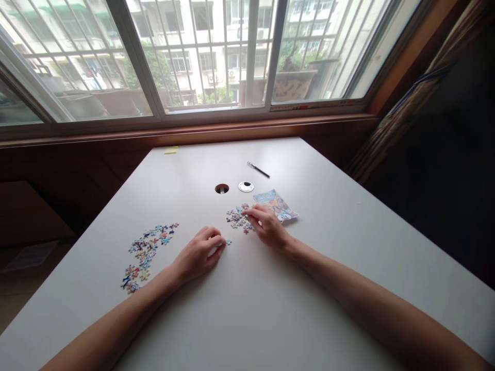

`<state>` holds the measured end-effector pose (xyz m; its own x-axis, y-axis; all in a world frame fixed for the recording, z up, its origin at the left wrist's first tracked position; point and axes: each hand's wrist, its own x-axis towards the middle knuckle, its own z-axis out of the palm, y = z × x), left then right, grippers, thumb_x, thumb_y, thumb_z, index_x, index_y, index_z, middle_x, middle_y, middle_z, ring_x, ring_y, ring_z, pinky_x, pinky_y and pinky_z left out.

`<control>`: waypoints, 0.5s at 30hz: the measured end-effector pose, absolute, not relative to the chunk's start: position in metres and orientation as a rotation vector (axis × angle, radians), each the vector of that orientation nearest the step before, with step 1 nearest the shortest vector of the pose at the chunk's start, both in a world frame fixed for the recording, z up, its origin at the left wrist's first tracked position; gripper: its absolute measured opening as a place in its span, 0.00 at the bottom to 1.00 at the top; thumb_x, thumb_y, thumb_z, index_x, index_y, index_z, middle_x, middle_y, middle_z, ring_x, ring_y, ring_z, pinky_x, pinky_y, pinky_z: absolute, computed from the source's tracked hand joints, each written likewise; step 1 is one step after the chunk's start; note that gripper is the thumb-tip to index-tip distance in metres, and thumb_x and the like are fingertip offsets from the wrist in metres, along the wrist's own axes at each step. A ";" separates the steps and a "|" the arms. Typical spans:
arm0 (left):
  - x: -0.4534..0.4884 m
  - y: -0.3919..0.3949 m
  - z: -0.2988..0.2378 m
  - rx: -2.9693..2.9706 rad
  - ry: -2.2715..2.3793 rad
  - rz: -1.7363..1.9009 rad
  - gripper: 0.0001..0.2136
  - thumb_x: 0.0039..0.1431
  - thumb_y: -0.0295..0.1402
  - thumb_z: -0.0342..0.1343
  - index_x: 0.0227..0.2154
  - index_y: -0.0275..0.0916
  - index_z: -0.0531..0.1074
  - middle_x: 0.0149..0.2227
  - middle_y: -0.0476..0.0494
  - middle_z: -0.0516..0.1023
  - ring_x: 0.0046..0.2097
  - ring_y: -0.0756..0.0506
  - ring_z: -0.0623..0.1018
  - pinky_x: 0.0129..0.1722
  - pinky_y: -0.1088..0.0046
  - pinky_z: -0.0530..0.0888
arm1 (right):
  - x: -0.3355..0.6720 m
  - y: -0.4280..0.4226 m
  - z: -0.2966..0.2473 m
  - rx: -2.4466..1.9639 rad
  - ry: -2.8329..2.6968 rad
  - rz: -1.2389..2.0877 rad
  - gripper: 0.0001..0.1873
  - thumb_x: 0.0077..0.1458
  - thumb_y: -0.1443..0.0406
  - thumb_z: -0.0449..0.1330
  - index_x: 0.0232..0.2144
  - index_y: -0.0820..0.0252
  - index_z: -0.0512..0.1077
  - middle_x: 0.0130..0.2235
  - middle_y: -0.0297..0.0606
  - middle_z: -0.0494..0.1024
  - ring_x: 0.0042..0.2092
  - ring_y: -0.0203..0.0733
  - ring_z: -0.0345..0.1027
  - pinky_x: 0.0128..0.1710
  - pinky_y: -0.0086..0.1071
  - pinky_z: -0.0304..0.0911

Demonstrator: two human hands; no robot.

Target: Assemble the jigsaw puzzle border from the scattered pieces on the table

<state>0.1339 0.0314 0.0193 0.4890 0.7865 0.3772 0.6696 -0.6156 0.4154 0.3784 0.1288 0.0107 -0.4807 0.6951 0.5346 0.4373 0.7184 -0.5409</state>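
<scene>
Near the middle of the white table, my left hand (204, 249) rests with its fingers curled and closed at a small light-blue jigsaw puzzle piece (229, 242). My right hand (268, 224) reaches over the near pile of puzzle pieces (234, 217), its thumb and index finger closed together among them. What lies between those two fingertips is too small to make out. Partly behind the right hand lies a colourful printed picture sheet (281, 207). To the left of my left hand a larger, long spread of puzzle pieces (145, 251) lies loose, mostly blue, yellow and red.
A black pen (259, 169) lies towards the back of the white table (247, 319). Before it are a round cable hole (221, 189) and a silver grommet cover (246, 187). Yellow tape (170, 150) marks the back left edge. A barred window (201, 56) stands behind.
</scene>
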 end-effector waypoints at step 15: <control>0.132 0.032 0.019 2.448 1.248 0.788 0.07 0.66 0.26 0.51 0.41 0.40 0.74 0.42 0.41 0.73 0.45 0.44 0.73 0.46 0.67 0.73 | 0.377 0.095 0.014 -0.751 -2.112 0.854 0.07 0.59 0.69 0.58 0.38 0.56 0.76 0.31 0.34 0.77 0.28 0.34 0.66 0.28 0.28 0.64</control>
<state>0.1325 0.0323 0.0186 0.4776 0.8097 0.3410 0.6558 -0.5868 0.4749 0.3766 0.0948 0.0142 -0.5661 0.7198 0.4017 0.2381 0.6094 -0.7563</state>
